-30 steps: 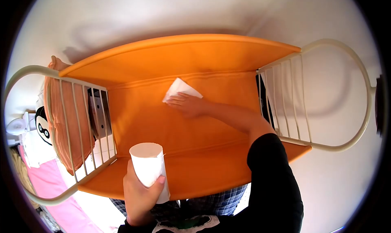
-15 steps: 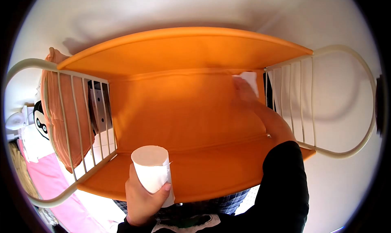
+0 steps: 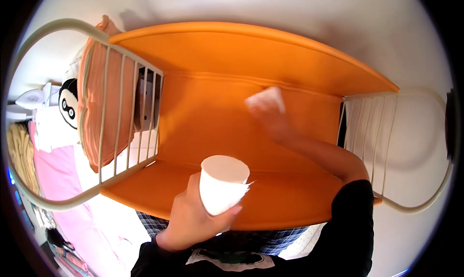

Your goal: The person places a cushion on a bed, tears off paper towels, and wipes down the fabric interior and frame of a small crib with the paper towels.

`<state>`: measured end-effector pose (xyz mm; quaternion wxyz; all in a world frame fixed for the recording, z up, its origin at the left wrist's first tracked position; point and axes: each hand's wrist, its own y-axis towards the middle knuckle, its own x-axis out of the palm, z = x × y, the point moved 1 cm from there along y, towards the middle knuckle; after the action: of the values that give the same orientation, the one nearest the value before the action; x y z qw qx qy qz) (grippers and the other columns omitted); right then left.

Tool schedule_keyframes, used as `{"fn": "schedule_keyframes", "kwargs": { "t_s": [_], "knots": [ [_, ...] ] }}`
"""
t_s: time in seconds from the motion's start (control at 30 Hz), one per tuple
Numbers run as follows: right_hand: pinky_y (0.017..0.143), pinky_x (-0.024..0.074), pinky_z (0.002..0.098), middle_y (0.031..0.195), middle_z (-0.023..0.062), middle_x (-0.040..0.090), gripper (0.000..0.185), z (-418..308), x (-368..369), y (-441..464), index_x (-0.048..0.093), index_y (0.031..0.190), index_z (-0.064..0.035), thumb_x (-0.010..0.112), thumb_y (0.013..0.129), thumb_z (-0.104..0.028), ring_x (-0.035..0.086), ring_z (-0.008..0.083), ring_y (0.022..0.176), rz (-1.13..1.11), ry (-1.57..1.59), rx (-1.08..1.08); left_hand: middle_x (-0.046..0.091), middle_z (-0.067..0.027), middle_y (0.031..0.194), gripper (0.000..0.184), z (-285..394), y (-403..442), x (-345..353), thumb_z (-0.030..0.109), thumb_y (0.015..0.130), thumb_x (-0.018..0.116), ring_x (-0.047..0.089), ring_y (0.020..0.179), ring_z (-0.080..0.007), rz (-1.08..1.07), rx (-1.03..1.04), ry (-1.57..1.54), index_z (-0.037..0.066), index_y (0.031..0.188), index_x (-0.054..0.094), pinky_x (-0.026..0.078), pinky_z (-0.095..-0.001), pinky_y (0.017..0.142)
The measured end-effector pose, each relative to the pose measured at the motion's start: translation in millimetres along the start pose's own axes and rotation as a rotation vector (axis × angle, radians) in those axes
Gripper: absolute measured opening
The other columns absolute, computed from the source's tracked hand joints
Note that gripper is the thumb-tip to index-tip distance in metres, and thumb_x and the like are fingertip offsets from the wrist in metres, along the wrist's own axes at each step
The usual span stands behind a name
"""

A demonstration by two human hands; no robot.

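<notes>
A white roll of tissue paper [image 3: 222, 187], torn along one edge, stands tilted in my left hand [image 3: 191, 219], whose fingers wrap round it above the near side of the orange fabric rack [image 3: 203, 117]. My right hand [image 3: 271, 119] reaches across the rack, with a white sheet of tissue [image 3: 271, 98] under and around its fingers. The sheet lies against the rack's orange fabric, near the far inner fold. Motion blurs the fingers of this hand somewhat.
Cream metal bars and curved end frames [image 3: 391, 146] bound the rack on both sides. Beyond the left bars hang a peach cushion [image 3: 104, 107] and a black-and-white plush face [image 3: 68, 104]. Pink cloth [image 3: 58, 173] lies at the left, and a pale wall [image 3: 290, 6] rises behind.
My right hand has moved the tissue leftward across the orange fabric, away from the right bars. The view has shifted and turned, and the roll in my left hand appears further right.
</notes>
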<state>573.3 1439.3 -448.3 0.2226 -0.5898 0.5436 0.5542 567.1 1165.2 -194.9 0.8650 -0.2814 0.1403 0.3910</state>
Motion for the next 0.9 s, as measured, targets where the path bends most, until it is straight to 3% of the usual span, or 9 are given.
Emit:
{"fn": "schedule_keyframes", "kwargs": {
  "t_s": [0.1,0.17,0.27,0.47,0.53,0.57,0.63,0.73,0.9],
  "knots": [
    [0.108,0.0232,0.0504,0.138,0.0091,0.04,0.048,-60.6,56.0,71.7,0.042,0.135,-0.013,0.046,0.087,-0.013,0.032,0.0266,0.13,0.046,0.023,-0.256,0.062,-0.021,0.096,0.071,0.3,2.8,-0.9,0.032,0.069,0.077,0.065,0.085,-0.0349,-0.009,0.038,0.027,-0.006,0.116,0.04,0.052,-0.0386,0.071],
    [0.107,0.0252,0.0511,0.139,0.0093,0.04,0.049,-84.8,94.5,110.2,0.044,0.132,-0.0042,0.046,0.085,-0.017,0.033,0.0268,0.131,-0.019,-0.045,-0.421,0.063,-0.0209,0.094,0.072,0.7,3.4,-0.6,0.033,0.069,0.078,0.065,0.085,-0.0346,-0.024,0.02,0.004,-0.006,0.117,0.04,0.053,-0.0386,0.071],
    [0.108,0.0224,0.0507,0.139,0.0078,0.041,0.044,-95.9,143.6,165.0,0.047,0.129,-0.0046,0.043,0.088,-0.019,0.034,0.0243,0.131,-0.15,-0.106,-0.481,0.063,-0.0214,0.094,0.073,0.7,3.3,-0.4,0.034,0.069,0.078,0.065,0.085,-0.0351,-0.027,-0.018,-0.044,-0.006,0.117,0.04,0.053,-0.038,0.071],
    [0.109,0.019,0.0506,0.136,0.0082,0.045,0.044,-96.5,158.8,207.6,0.055,0.12,-0.0089,0.052,0.084,-0.035,0.032,0.0235,0.131,-0.262,0.248,-0.175,0.062,-0.0204,0.093,0.078,2.1,6.5,-2.4,0.037,0.067,0.079,0.066,0.08,-0.0338,-0.014,0.035,0.027,-0.006,0.119,0.04,0.054,-0.0381,0.066],
    [0.109,0.0206,0.0497,0.137,0.0075,0.044,0.045,-108.3,146.9,224.3,0.058,0.115,-0.0094,0.054,0.083,-0.041,0.032,0.0248,0.132,-0.617,0.138,-0.019,0.063,-0.0192,0.099,0.078,7.5,7.1,-4.7,0.035,0.064,0.081,0.065,0.09,-0.0329,-0.104,-0.135,0.011,-0.005,0.118,0.041,0.052,-0.037,0.076],
    [0.109,0.0206,0.0497,0.137,0.0075,0.044,0.045,-115.2,156.0,224.7,0.058,0.115,-0.0094,0.054,0.083,-0.041,0.032,0.0248,0.132,-0.616,0.144,-0.024,0.063,-0.0192,0.099,0.078,7.3,6.8,-4.5,0.035,0.064,0.081,0.065,0.09,-0.0329,-0.101,-0.141,0.014,-0.005,0.118,0.041,0.052,-0.037,0.076],
    [0.109,0.02,0.0493,0.137,0.0059,0.043,0.046,-126.3,179.9,223.6,0.06,0.112,-0.0087,0.053,0.084,-0.044,0.031,0.0258,0.133,-0.224,-0.049,-0.171,0.063,-0.0191,0.098,0.078,7.5,7.1,-4.6,0.035,0.063,0.081,0.065,0.089,-0.0322,-0.098,-0.087,0.017,-0.006,0.117,0.042,0.053,-0.0369,0.075],
    [0.11,0.019,0.0497,0.138,0.0065,0.042,0.052,-109.4,214.1,219.3,0.056,0.12,-0.0084,0.053,0.085,-0.047,0.03,0.026,0.133,-0.032,0.074,-0.242,0.063,-0.0192,0.097,0.078,9.1,7.8,-5.0,0.035,0.064,0.081,0.066,0.088,-0.0324,-0.108,-0.103,0.037,-0.006,0.117,0.042,0.053,-0.0367,0.074],
    [0.114,0.011,0.0437,0.144,0.0067,0.035,0.061,-76.7,206.7,202.4,0.041,0.136,-0.0092,0.047,0.088,-0.047,0.025,0.0234,0.136,-0.08,0.067,-0.194,0.064,-0.0194,0.096,0.079,4.6,6.6,-4.1,0.036,0.064,0.081,0.066,0.087,-0.0333,-0.089,-0.058,0.02,-0.006,0.118,0.04,0.053,-0.0369,0.073]
  ]
}}
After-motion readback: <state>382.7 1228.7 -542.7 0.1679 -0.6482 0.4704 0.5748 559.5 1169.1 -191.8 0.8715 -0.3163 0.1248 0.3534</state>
